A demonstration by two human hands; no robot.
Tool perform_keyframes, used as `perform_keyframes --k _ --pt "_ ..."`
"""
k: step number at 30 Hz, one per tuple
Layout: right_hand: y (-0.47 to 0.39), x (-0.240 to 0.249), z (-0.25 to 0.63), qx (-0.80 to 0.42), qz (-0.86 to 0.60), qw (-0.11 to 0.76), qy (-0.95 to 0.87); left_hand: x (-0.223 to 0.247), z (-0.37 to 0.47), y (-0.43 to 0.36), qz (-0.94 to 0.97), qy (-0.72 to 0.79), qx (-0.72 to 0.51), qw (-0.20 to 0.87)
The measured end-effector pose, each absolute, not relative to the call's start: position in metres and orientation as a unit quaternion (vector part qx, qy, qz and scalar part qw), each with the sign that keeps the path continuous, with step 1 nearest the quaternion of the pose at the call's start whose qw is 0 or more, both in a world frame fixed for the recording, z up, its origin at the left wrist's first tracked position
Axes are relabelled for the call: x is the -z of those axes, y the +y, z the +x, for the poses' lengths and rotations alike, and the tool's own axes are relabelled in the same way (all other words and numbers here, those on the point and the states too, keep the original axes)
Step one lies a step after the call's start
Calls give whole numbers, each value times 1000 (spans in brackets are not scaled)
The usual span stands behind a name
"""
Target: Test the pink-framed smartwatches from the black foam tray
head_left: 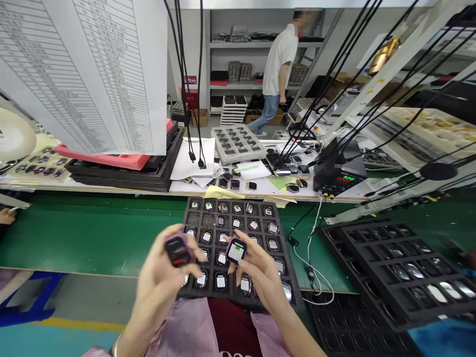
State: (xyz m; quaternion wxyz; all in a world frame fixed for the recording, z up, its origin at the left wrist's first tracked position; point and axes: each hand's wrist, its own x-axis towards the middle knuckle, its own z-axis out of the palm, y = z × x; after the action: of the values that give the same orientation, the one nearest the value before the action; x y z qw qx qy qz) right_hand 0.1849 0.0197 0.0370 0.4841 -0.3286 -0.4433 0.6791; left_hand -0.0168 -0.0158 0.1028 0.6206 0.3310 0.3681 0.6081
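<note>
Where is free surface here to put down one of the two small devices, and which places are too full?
Free: the green belt left of the black foam tray, up to the white bench edge. A narrower green strip lies between that tray and the right-hand black trays, crossed by a white cable. Crowded: the white bench behind.

Green digits "500" glow on the black power supply (336, 181) display

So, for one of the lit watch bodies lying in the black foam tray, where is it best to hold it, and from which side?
Probably by its two side edges, coming from above. Each watch body lies flat in its own pocket of the tray with the screen up, so only the top is open; the right hand holds one by its edges.
</note>
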Motion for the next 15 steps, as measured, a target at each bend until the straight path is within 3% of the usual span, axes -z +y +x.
perform_keyframes --k 7,15 --pt "23 -37 188 -648 -350 494 -462 -56 3 2 347 399 -523 668" --pt "26 -35 184 -577 -434 515 -463 -56 5 -1 374 330 -522 692"
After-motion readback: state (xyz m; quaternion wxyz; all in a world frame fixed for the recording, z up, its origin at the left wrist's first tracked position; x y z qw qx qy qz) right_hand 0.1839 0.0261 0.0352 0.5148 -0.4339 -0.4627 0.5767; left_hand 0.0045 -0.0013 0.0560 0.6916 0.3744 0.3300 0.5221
